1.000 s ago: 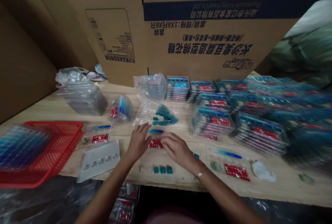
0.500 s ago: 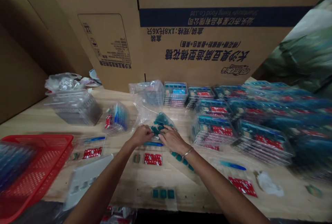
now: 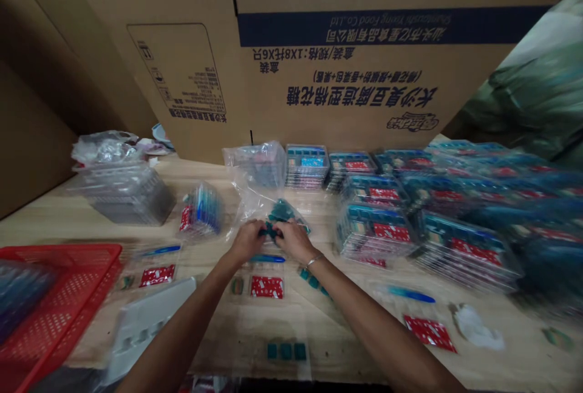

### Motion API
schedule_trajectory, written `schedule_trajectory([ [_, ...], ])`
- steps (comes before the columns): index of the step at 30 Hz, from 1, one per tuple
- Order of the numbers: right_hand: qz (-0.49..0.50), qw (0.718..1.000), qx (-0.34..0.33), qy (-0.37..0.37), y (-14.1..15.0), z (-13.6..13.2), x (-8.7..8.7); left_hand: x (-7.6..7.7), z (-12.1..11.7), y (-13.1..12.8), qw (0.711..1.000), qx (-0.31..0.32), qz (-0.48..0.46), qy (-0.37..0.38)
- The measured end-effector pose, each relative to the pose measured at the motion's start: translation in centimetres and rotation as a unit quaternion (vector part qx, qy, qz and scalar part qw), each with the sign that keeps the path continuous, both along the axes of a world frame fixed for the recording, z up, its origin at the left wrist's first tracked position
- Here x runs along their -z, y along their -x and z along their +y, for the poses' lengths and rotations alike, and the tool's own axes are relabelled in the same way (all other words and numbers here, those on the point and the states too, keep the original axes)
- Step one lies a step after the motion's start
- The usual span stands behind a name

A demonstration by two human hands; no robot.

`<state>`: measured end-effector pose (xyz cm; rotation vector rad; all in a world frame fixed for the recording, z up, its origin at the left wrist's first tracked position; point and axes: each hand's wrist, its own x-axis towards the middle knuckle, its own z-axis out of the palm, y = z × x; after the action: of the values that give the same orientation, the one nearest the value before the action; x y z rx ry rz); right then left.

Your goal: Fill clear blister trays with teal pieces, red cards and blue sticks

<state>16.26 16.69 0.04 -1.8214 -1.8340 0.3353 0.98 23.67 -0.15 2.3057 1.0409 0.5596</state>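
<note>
Close together at the mouth of a clear plastic bag (image 3: 249,189), my left hand (image 3: 248,240) and my right hand (image 3: 295,240) pinch small dark teal candy cubes (image 3: 269,232). More teal cubes (image 3: 282,209) are heaped just beyond my fingers. Right below the hands lies a clear tray holding a blue pick (image 3: 268,258), a red sachet with white marks (image 3: 266,287) and a small greenish packet (image 3: 237,286). A row of teal cubes (image 3: 310,277) is partly hidden by my right forearm. Three more cubes (image 3: 286,351) sit in line near the front edge.
Stacks of filled clear trays (image 3: 373,229) crowd the right side. On the left are a stack of clear trays (image 3: 132,195), a red basket (image 3: 68,296) and a white moulded tray (image 3: 146,326). A large cardboard box (image 3: 282,126) stands behind. Another red sachet (image 3: 429,332) lies right.
My hands have drawn closer together, the right one moving left, and their fingers are now pinched on teal cubes. The view has shifted slightly.
</note>
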Motion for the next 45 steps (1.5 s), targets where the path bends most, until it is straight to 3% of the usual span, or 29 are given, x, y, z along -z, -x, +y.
schedule_trajectory([
  [2,0.029,0.999,0.004,-0.018,0.1,0.0,0.1,-0.5,-0.5,0.5,0.998,-0.019,-0.052,0.013],
  [4,0.118,0.992,-0.004,-0.048,0.2,-0.4,0.0,-1.2,-1.4,1.0,0.981,-0.049,-0.160,0.100],
  [5,0.177,0.982,-0.010,-0.061,0.3,-0.8,-0.3,-1.6,-2.1,1.3,0.956,-0.067,-0.228,0.170],
  [8,0.317,0.945,-0.030,-0.067,0.7,-2.1,-1.4,-3.0,-4.2,1.8,0.834,-0.102,-0.383,0.382],
  [10,0.351,0.934,-0.051,-0.053,1.2,-3.3,-2.3,-3.9,-5.7,2.0,0.778,-0.096,-0.420,0.458],
  [11,0.359,0.930,-0.066,-0.042,1.4,-4.0,-2.7,-4.1,-6.4,2.1,0.765,-0.088,-0.425,0.476],
  [15,0.343,0.935,-0.090,-0.012,2.7,-7.8,-3.8,-4.2,-10.1,2.9,0.776,-0.093,-0.418,0.463],
  [18,0.239,0.965,-0.098,-0.038,3.9,-11.7,-4.0,-3.6,-14.2,4.1,0.789,-0.128,-0.402,0.446],
  [21,0.177,0.973,-0.144,-0.031,4.9,-15.7,-4.1,-2.9,-18.8,5.7,0.797,-0.149,-0.357,0.464],
  [23,0.178,0.969,-0.173,0.001,5.4,-18.1,-4.1,-2.4,-21.7,6.9,0.802,-0.136,-0.319,0.487],
  [26,0.206,0.947,-0.235,0.067,5.9,-20.6,-3.7,-1.9,-25.0,8.7,0.810,-0.062,-0.267,0.518],
  [29,0.266,0.919,-0.250,0.153,6.4,-22.0,-3.0,-1.7,-26.5,9.9,0.771,0.020,-0.239,0.590],
  [31,0.299,0.910,-0.234,0.168,6.6,-22.3,-2.6,-1.7,-26.7,10.2,0.742,0.025,-0.253,0.620],
  [36,0.327,0.914,-0.235,0.042,6.8,-22.2,-2.7,-2.0,-26.1,9.4,0.697,-0.028,-0.330,0.636],
  [38,0.316,0.917,-0.241,0.026,6.8,-21.9,-2.8,-2.1,-26.0,9.2,0.680,-0.033,-0.343,0.647],
  [40,0.295,0.924,-0.243,0.030,6.9,-21.2,-2.7,-2.2,-25.7,9.2,0.689,-0.048,-0.333,0.642],
  [41,0.278,0.928,-0.244,0.034,6.9,-20.7,-2.5,-2.2,-25.5,9.2,0.713,-0.068,-0.317,0.622],
  [45,0.128,0.963,-0.239,0.000,7.1,-17.8,-1.2,-1.8,-23.6,9.9,0.870,-0.203,-0.231,0.386],
])
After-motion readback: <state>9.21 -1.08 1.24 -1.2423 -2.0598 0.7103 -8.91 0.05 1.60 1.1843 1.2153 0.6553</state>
